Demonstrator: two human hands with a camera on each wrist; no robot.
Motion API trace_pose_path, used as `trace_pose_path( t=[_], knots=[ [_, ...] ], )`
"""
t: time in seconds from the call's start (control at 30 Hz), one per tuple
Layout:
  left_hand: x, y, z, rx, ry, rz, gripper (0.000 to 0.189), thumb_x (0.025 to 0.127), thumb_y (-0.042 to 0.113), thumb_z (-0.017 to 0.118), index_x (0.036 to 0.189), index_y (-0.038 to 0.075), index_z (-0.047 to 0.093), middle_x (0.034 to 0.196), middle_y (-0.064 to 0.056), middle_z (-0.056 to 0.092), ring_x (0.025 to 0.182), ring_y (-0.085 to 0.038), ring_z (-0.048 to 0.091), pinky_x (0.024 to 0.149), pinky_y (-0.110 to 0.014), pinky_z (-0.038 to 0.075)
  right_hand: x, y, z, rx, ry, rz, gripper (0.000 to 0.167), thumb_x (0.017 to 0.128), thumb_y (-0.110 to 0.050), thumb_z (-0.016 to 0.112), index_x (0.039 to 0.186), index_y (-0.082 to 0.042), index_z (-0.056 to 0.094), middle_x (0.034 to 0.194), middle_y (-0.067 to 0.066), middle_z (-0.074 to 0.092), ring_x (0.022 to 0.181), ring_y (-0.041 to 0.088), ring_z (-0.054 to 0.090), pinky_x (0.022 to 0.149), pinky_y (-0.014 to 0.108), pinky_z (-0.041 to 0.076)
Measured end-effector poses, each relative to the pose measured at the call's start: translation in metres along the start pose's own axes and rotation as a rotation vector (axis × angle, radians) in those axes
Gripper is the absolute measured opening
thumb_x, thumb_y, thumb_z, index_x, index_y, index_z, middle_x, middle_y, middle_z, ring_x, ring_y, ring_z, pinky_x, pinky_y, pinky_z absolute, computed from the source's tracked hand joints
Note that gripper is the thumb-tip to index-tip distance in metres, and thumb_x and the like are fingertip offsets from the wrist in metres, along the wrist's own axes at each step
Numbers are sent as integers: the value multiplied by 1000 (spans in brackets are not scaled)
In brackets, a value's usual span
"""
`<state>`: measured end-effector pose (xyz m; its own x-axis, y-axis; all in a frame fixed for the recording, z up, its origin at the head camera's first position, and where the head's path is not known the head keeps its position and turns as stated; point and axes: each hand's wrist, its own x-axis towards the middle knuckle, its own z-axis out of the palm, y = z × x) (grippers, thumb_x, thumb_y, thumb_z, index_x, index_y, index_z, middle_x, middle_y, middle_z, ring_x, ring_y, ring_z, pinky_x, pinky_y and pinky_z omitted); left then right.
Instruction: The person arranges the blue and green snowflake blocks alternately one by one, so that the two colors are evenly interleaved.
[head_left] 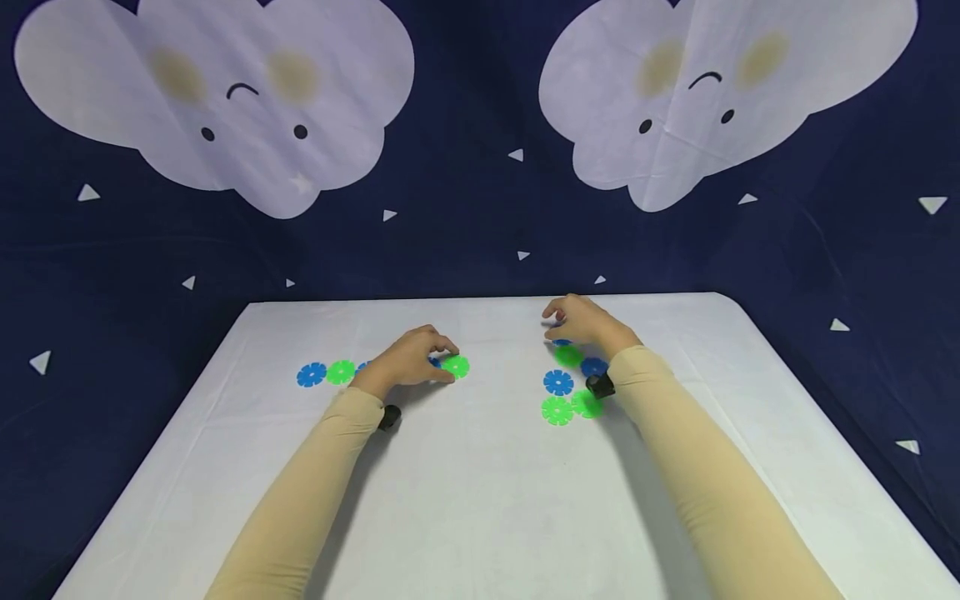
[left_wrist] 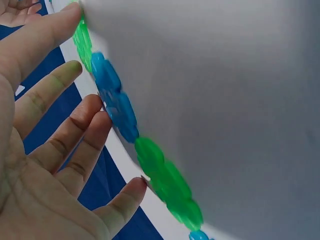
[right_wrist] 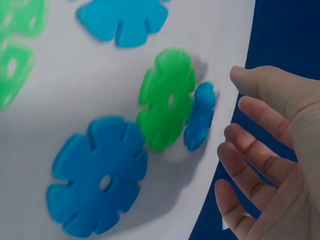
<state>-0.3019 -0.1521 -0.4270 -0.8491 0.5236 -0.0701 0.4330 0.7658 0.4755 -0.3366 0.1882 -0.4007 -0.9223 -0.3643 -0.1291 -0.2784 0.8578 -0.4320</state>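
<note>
My left hand is at the right end of a row of notched plastic discs. Its thumb and index finger sit at opposite edges of the end green disc, pinching it; the other fingers spread along the row beside a blue disc and another green disc. My right hand hovers at the far side of a loose group, fingers loosely bent with nothing between them. Nearest it is a small-looking, tilted blue disc beside a green disc.
The row's left end shows a blue disc and a green disc. Near the right forearm lie a blue disc and two green discs, one at the front. A white cloth covers the table; dark blue fabric hangs behind.
</note>
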Motion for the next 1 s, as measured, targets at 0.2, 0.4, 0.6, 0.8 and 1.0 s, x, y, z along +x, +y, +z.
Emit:
trace_pose_path(
  t=[0.2, 0.4, 0.6, 0.8, 1.0],
  knots=[
    [1, 4, 3, 22, 1, 7, 50, 89, 31, 90, 135, 15, 76, 136, -11, 65, 130, -31, 61, 117, -51, 49, 2, 19, 3, 6, -2, 69, 47, 99, -21, 75, 140, -1, 67, 136, 27, 67, 127, 39, 62, 118, 56, 48],
    [1, 6, 3, 32, -8, -20, 49, 90, 32, 90, 135, 19, 76, 139, -10, 64, 134, -32, 59, 118, -54, 48, -4, 23, 4, 23, 1, 102, 48, 99, -24, 74, 140, 0, 67, 138, 27, 67, 128, 39, 62, 118, 56, 47],
    [1, 6, 3, 38, -14, -36, 48, 90, 33, 89, 135, 21, 77, 139, -11, 63, 134, -33, 58, 118, -56, 48, -5, 24, 5, 36, 15, 114, 48, 98, -23, 75, 139, 1, 68, 138, 26, 67, 129, 38, 61, 119, 56, 46],
    [0, 6, 3, 35, -13, -44, 47, 90, 33, 89, 134, 22, 77, 139, -11, 63, 134, -33, 57, 118, -56, 47, -5, 24, 6, 51, 14, 123, 49, 96, -24, 78, 137, 0, 69, 137, 25, 68, 126, 37, 61, 118, 56, 47],
    [0, 4, 3, 35, -10, -47, 47, 90, 33, 89, 134, 22, 77, 139, -10, 62, 134, -34, 57, 118, -57, 47, -6, 24, 6, 48, 23, 122, 50, 94, -26, 80, 136, -1, 70, 135, 23, 69, 125, 35, 62, 118, 54, 48]
  ],
)
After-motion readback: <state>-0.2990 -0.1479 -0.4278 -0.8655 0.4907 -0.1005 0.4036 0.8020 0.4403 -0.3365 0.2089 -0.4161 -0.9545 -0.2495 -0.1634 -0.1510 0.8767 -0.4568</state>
